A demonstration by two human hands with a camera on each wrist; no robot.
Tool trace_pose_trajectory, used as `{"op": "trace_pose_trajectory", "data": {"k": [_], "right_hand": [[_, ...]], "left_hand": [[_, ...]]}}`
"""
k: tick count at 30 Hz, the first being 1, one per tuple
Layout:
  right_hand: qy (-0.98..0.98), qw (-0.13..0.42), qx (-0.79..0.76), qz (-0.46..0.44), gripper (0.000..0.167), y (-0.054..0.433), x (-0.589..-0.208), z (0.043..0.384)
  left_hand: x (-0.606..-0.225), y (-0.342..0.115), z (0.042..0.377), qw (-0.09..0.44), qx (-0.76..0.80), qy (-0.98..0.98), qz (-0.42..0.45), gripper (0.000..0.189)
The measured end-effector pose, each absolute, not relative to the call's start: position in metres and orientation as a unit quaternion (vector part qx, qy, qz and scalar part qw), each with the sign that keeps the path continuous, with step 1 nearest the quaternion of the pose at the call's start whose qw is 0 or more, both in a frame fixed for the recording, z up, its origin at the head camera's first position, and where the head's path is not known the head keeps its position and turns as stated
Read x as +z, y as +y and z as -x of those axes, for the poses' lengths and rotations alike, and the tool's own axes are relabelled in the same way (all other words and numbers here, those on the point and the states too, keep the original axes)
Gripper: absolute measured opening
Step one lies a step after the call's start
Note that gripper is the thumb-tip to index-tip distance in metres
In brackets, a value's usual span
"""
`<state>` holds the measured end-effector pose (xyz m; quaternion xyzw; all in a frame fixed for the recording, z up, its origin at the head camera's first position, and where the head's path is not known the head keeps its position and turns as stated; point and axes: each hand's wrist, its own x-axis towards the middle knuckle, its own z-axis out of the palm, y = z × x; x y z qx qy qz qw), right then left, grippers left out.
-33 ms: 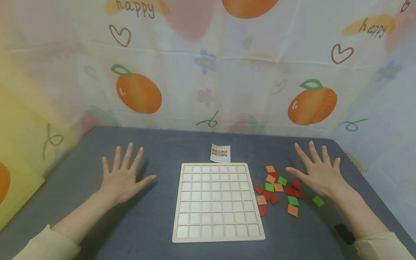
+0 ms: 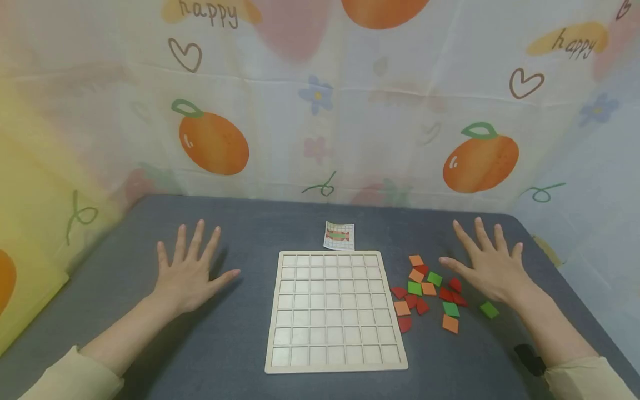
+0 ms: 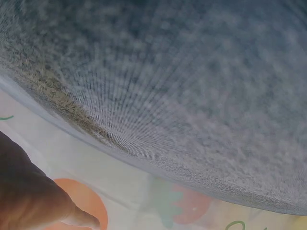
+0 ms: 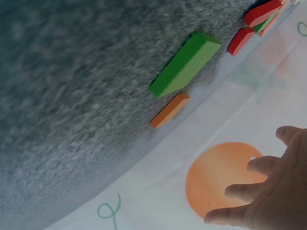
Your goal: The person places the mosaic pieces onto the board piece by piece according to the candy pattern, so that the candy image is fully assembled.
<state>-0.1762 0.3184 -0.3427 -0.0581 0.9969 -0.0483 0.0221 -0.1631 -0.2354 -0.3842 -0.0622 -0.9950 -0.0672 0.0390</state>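
Observation:
My left hand [image 2: 186, 280] is held over the table left of the board, palm down with fingers spread and nothing in it. On the other side my right hand [image 2: 495, 272] is spread the same way, just right of a scatter of small flat pieces. Between the hands lies a pale board [image 2: 274, 311] divided into a grid of square cells, none holding a piece. The scatter includes orange squares [image 2: 450, 324], green squares [image 2: 414, 288] and red rounded pieces [image 2: 404, 324]. In the right wrist view, a green piece [image 4: 184, 67] lies below the spread fingers [image 4: 244, 191].
A small paper card [image 2: 339, 236] with a printed red, orange and green pattern on a grid lies behind the board. The dark grey table [image 2: 240, 222] ends at a fruit-printed curtain [image 2: 280, 144]. A dark object [image 2: 530, 359] is by the right forearm.

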Motion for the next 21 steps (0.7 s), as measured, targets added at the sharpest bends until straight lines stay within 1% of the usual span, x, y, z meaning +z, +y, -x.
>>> {"op": "trace_pose_trajectory", "data": {"k": [15,21], "right_hand": [[0.996,0.022,-0.068,0.052,0.096,0.31,-0.346,0.18],[0.995,0.02,-0.081,0.061,0.094,0.307,-0.347,0.182]], "left_hand": [[-0.38,-0.24,0.16,0.031,-0.079,-0.995,0.057,0.102],[-0.37,-0.227,0.161,0.006,-0.125,-0.989,0.079,0.102]]}}
